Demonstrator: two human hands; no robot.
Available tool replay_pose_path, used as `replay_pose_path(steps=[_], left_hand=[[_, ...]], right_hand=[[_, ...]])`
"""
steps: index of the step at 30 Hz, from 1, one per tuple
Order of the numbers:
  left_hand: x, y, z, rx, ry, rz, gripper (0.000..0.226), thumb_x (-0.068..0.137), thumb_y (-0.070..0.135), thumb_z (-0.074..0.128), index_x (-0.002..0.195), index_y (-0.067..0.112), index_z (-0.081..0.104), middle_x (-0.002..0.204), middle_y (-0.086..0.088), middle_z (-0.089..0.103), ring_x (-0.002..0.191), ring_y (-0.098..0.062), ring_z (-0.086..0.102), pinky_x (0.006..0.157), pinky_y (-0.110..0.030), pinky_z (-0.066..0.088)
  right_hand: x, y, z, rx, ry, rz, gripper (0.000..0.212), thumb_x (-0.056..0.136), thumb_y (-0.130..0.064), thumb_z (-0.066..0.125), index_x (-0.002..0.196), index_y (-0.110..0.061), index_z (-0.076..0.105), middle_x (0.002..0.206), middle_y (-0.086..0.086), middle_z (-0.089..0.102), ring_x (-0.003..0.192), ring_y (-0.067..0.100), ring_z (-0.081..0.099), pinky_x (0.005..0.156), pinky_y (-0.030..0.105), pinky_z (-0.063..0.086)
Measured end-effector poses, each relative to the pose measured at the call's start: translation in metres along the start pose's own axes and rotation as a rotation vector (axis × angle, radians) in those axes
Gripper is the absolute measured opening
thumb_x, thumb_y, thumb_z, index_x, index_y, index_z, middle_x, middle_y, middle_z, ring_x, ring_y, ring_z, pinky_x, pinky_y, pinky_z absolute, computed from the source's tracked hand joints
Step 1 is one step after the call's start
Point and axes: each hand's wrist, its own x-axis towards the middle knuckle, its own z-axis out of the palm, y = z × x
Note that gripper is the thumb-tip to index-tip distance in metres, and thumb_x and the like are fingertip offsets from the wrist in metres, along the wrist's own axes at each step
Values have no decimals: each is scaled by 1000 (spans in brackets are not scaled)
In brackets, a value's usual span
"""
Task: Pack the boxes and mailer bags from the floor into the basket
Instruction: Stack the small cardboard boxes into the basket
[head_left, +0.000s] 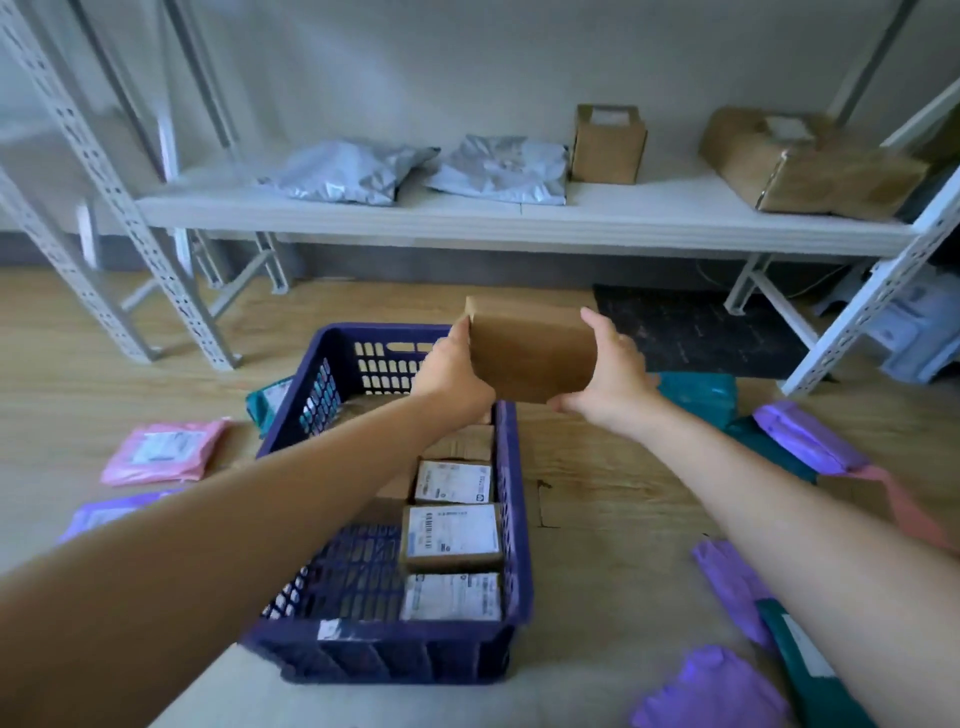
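Observation:
Both hands hold a plain brown cardboard box in the air above the far right corner of the dark blue plastic basket. My left hand grips the box's left side and my right hand grips its right side and lower edge. Inside the basket, along its right wall, lies a row of small labelled boxes. Mailer bags lie on the wooden floor: a pink one and a purple one on the left, teal ones and purple ones on the right.
A white metal shelf stands behind the basket, bearing two grey mailer bags and two brown boxes. Its perforated legs reach the floor at left and right. A dark mat lies under the shelf.

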Motion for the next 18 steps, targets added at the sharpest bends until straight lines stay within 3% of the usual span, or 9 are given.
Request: replay_pose_path(steps=[5, 8, 13, 18], left_hand=[[-49, -29, -61, 155, 29, -34, 109, 75, 10, 72, 150, 30, -5, 129, -6, 52, 104, -25, 59, 82, -40, 54], [-72, -43, -90, 225, 0, -3, 116, 72, 3, 73, 150, 27, -8, 113, -6, 53, 87, -22, 57, 71, -38, 53], [-93, -69, -118, 294, -60, 29, 131, 65, 2, 80, 147, 34, -17, 113, -14, 53, 92, -28, 59, 79, -49, 55], [-103, -104, -131, 374, -138, 26, 129, 58, 10, 87, 148, 36, -1, 125, -17, 43, 104, -31, 51, 78, -36, 44]], right_hand=[[-37, -49, 23, -52, -149, -115, 120, 65, -1, 82, 149, -39, 4, 149, 10, 20, 138, 32, 24, 101, 41, 41], [-57, -71, 38, -103, -183, -143, 122, 67, 5, 79, 149, -41, 1, 150, 10, 15, 137, 32, 24, 91, 37, 42], [-81, -98, 66, -156, -183, -157, 118, 65, -15, 85, 149, -31, 3, 141, 15, 20, 134, 33, 25, 104, 46, 34], [-89, -113, 92, -240, -235, -204, 101, 61, -29, 86, 137, -28, 20, 128, 9, 30, 114, 31, 44, 91, 45, 47]])
